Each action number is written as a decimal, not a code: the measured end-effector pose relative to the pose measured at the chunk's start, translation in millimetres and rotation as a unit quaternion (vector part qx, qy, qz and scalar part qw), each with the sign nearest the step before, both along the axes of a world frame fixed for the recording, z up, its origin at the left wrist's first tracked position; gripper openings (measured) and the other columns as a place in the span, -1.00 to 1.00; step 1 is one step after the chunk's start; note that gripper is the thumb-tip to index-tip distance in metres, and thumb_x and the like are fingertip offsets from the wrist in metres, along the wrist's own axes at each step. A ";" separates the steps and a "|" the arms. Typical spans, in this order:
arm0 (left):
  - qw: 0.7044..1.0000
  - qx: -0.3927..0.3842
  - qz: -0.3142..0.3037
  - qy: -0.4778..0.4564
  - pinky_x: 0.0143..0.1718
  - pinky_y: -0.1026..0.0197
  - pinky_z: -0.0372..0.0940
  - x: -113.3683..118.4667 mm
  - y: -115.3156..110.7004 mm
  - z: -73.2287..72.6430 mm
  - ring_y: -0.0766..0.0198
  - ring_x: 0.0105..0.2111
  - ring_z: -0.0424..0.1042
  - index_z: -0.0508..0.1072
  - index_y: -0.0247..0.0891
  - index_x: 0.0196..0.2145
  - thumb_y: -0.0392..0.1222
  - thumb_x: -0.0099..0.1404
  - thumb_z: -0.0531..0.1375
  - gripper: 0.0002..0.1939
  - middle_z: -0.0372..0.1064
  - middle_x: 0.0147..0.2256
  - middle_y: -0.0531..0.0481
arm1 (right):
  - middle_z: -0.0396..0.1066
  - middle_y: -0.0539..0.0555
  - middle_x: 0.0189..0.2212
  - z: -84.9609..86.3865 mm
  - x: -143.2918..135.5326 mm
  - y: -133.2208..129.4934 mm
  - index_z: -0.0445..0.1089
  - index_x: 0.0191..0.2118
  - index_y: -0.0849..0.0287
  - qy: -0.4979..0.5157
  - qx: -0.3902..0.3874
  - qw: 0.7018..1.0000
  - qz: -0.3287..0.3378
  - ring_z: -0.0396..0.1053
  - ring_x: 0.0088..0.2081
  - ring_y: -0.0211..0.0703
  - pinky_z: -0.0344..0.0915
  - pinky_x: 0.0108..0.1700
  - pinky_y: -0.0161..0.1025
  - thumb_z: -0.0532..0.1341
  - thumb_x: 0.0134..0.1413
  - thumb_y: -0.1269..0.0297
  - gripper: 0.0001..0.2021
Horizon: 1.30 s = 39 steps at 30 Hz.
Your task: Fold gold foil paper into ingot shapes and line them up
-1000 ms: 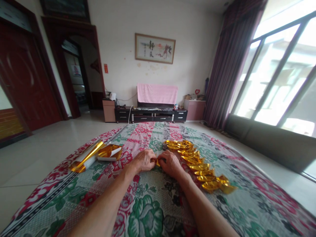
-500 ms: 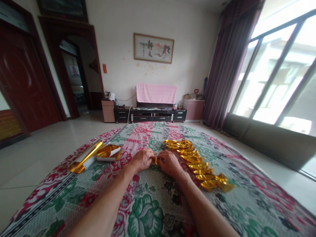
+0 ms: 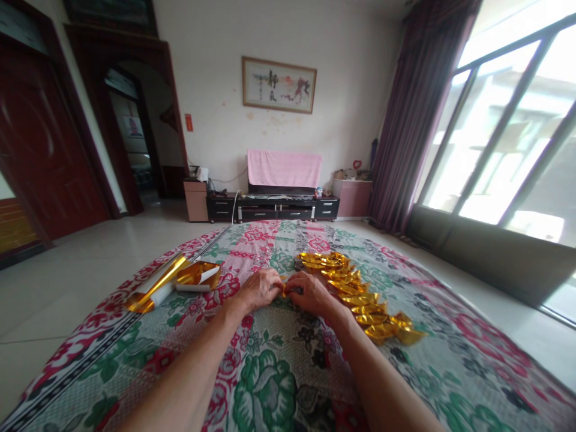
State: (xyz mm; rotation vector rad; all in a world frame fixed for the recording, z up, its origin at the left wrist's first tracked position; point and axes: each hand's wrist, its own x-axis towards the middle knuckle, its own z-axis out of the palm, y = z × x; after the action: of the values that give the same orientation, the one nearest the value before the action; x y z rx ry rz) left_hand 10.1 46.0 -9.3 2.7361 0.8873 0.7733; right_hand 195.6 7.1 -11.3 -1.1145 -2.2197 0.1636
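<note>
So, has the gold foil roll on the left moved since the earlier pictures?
No. The gold foil roll lies in the same place beside the tablecloth's black-and-white stripe; only the camera view has shifted slightly.

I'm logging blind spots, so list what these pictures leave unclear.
All in the head view:
Gold piece between left hand and right hand: shape mostly hidden by fingers.
Folded gold pieces: exact count hidden by overlap.
Patterned cloth: near side cut off by bottom edge.
Red wall tag: lettering too small.
Outside the window: washed out by glare.
</note>
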 end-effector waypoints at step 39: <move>0.999 -0.030 0.005 -0.025 -0.14 0.23 0.21 -0.3 2.7 -5.7 0.29 -0.24 0.30 0.45 -0.26 -0.42 -0.31 0.09 0.13 -0.90 0.33 -0.32 -0.01 | 0.46 -0.02 -0.34 6.9 -2.5 -6.7 0.48 -0.34 0.09 0.012 -0.012 1.000 0.006 0.33 -0.24 -0.25 0.19 -0.15 -0.33 0.18 -0.04 0.43 -0.84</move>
State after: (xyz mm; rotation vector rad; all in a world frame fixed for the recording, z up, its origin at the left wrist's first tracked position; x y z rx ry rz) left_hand 9.8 48.7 -15.0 2.6497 0.9008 0.7992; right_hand 193.1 0.4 -4.4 -1.1068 -2.2096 0.2083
